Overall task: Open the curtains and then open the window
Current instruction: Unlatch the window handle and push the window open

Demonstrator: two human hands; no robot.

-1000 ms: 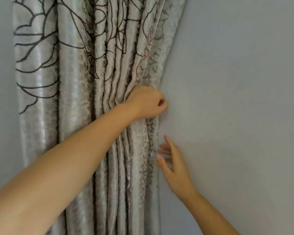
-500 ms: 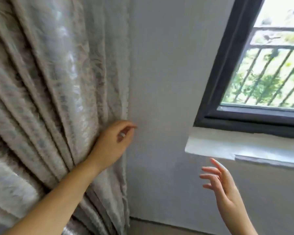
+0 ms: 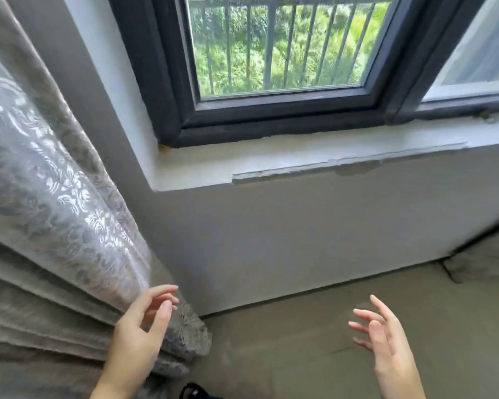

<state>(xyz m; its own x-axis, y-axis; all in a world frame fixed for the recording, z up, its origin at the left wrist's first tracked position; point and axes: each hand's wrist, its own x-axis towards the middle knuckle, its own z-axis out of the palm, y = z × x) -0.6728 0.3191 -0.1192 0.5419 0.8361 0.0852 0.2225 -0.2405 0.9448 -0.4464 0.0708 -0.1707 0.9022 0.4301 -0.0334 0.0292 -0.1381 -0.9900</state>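
Observation:
The grey patterned curtain (image 3: 49, 220) hangs bunched in folds along the left side, clear of the glass. The window (image 3: 277, 47) with its dark frame (image 3: 167, 90) fills the top middle; its sash looks closed, with railings and greenery behind the pane. My left hand (image 3: 144, 326) is low by the curtain's edge, fingers spread, holding nothing. My right hand (image 3: 383, 338) hovers at the lower right, fingers apart and empty. Both hands are well below the window.
A pale window sill (image 3: 271, 162) with chipped paint runs under the frame. A second pane (image 3: 478, 53) lies to the right. Below is a grey wall (image 3: 300, 240), a brownish floor (image 3: 285, 349) and a dark object (image 3: 193, 392) at the bottom edge.
My left hand has let go of the curtain and dropped low. My right hand also sank lower. The view swung right and down, bringing the window fully into sight.

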